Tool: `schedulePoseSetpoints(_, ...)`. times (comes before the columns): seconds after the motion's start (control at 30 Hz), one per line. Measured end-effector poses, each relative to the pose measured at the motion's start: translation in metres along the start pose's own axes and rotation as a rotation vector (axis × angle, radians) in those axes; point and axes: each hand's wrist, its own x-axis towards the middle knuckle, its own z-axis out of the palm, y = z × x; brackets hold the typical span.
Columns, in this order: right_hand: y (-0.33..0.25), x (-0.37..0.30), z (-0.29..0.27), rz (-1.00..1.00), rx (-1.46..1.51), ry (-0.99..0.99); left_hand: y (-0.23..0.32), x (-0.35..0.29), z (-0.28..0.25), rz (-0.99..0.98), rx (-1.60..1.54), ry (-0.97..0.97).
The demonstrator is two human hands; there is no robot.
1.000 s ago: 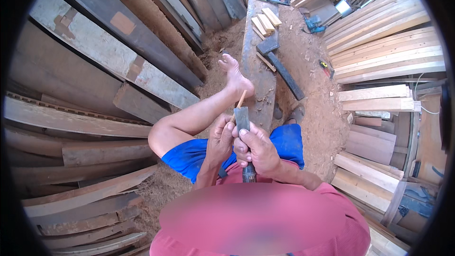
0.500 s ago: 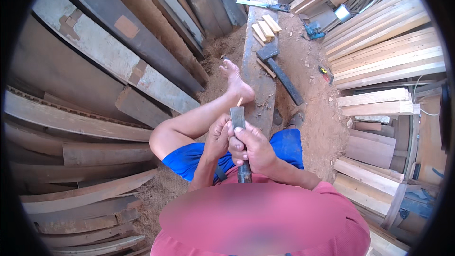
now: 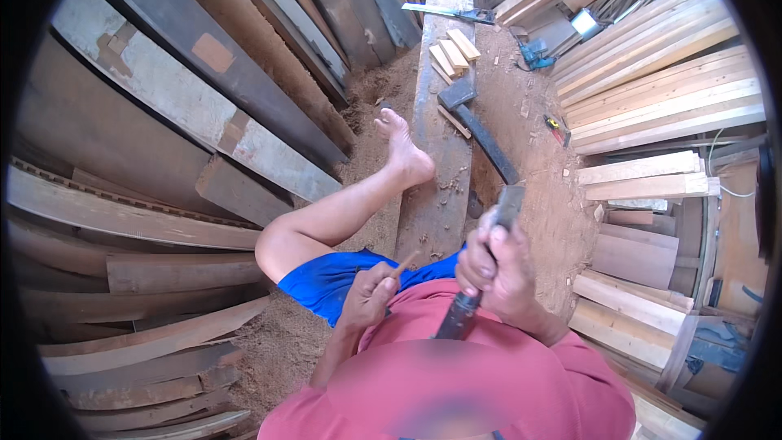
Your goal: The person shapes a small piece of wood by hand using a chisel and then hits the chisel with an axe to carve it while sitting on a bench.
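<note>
Thin wooden peg [image 3: 405, 263], pinched in closed left hand [image 3: 368, 297], points up-right toward dark blade [image 3: 489, 257] fisted in right hand [image 3: 495, 265], blade's long axis steeply diagonal.

A broad-bladed chopping tool [image 3: 481, 265], dark grey metal with a dark handle, is being held upright and slightly tilted, its blunt squared end pointing up and away toward the long plank. The right hand [image 3: 497, 265] is wrapping around its middle, so only the blade tip above the fist and the handle end below it are showing. A thin, pale wooden stick [image 3: 403, 263], short and peg-like, is sticking out at a slant from the closed left hand [image 3: 368, 293], its free end pointing up toward the blade but not touching it.
</note>
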Motion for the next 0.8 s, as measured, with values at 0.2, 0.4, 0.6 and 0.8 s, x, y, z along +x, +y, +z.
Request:
schedulePoseSetpoints(0.2, 0.028, 0.031, -0.004, 0.238, -0.006, 0.123, -0.005, 0.043, 0.004, -0.313, -0.124, 0.277)
schedulePoseSetpoints(0.4, 0.048, 0.028, 0.007, 0.336, -0.058, -0.025, 0.004, 0.066, 0.006, 0.058, 0.241, 0.255)
schedulePoseSetpoints(0.6, -0.003, 0.005, -0.006, -0.087, -0.188, 0.113, -0.007, -0.01, 0.015, -0.169, 0.068, 0.171)
schedulePoseSetpoints(0.8, 0.005, 0.052, -0.037, -0.048, -0.67, 0.159, -0.009, 0.037, 0.024, -0.234, -0.274, 0.183)
